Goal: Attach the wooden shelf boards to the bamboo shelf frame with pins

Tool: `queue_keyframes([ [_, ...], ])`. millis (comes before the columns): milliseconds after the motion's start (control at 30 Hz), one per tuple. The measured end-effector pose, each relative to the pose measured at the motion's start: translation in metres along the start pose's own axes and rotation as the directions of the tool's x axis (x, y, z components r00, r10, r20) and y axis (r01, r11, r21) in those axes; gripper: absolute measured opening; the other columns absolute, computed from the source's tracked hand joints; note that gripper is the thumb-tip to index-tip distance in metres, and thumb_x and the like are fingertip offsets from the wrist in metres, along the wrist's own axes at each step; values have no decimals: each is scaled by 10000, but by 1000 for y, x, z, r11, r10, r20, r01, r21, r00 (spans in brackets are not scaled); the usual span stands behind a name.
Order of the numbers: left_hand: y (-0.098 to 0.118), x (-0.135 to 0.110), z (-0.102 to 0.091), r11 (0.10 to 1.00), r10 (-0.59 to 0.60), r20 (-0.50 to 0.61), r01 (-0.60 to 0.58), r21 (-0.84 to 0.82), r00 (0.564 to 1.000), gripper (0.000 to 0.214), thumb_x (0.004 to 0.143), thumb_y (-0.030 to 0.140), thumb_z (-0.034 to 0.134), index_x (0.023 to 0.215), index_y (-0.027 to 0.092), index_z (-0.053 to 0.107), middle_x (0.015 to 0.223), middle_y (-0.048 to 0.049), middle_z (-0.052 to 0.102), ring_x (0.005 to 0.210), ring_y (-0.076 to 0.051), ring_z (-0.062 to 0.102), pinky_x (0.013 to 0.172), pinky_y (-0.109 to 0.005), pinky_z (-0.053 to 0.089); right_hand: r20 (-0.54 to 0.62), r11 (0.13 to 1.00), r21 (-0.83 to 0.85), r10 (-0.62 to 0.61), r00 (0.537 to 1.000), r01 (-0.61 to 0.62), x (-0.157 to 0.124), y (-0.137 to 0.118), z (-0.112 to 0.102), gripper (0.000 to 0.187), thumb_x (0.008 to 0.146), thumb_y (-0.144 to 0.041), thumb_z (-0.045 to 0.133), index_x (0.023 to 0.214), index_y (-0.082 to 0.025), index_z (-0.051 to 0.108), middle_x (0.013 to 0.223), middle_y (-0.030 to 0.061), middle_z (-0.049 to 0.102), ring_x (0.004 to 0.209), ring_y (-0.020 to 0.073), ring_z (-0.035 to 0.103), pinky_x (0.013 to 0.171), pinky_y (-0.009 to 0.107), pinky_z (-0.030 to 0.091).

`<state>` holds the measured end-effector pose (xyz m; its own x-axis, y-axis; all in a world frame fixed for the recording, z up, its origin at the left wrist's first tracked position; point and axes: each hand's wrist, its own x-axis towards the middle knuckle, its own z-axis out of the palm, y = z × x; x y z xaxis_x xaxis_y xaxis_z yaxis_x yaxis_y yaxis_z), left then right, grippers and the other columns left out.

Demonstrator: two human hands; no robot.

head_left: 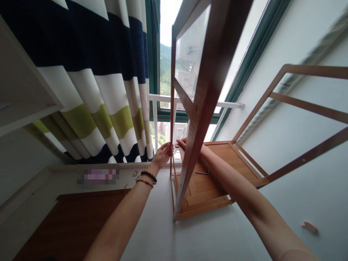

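A wooden frame (202, 87) stands upright in front of me, joined to a wooden shelf panel (225, 156). My left hand (162, 155), with dark bead bracelets at the wrist, is closed in a pinch at the outer side of the frame's thin far post (172, 108); whatever sits between its fingertips is too small to name. Reaching past the near post, my right hand (181, 143) grips the end of a wooden rail against the inner side of the far post. The near post hides part of this hand. On the panel lies an L-shaped hex key (202, 173).
A second wooden end frame (274, 95) rises at the right. Small metal fasteners (135, 174) lie on the white sill (125, 177), near a blurred purple item (99, 175). A dark brown board (73, 221) is at lower left. Behind are a striped curtain (108, 108) and a white railing (160, 98).
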<state>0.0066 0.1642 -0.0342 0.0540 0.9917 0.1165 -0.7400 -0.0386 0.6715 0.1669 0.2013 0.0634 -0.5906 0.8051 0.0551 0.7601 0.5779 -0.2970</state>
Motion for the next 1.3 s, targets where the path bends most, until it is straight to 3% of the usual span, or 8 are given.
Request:
queue_keyframes([
  [167,1,-2,2,1000,3,20,-4,15,1000,192,711,250,667,862,136,635,747,-27,619,686,-99,572,670,-236,445,-21,1000,6,-19,1000,20,2,2,3,614,839,-602,264,782,-139,664,660,57,607,623,127,516,579,230,319],
  [367,-2,-1,5,999,30,14,-30,11,999,204,695,261,682,853,141,639,749,-20,616,688,-89,565,674,-221,434,34,999,-45,1,999,1,0,-2,-2,657,831,-626,233,859,-147,682,784,92,662,708,160,570,612,232,341],
  [667,4,0,5,999,-28,1,28,47,1000,192,659,228,709,830,175,640,743,-1,621,670,-96,565,617,-231,422,76,997,-74,-10,997,16,-9,-10,-13,727,829,-637,135,942,-166,677,965,119,665,865,196,597,716,235,372],
  [1167,5,11,-1,985,-152,109,141,104,982,172,707,258,669,836,146,645,755,-23,605,602,-82,524,584,-227,432,-16,994,-111,16,1000,-18,2,-3,1,719,817,-649,164,901,-163,687,876,116,675,766,181,602,639,244,350],
  [1300,7,11,-3,980,-178,122,164,115,976,153,708,270,666,797,148,645,758,-34,609,647,-102,550,602,-236,436,-15,992,-108,-65,998,63,-1,-4,-2,718,834,-629,146,870,-159,688,862,115,675,774,177,599,648,242,348],
])
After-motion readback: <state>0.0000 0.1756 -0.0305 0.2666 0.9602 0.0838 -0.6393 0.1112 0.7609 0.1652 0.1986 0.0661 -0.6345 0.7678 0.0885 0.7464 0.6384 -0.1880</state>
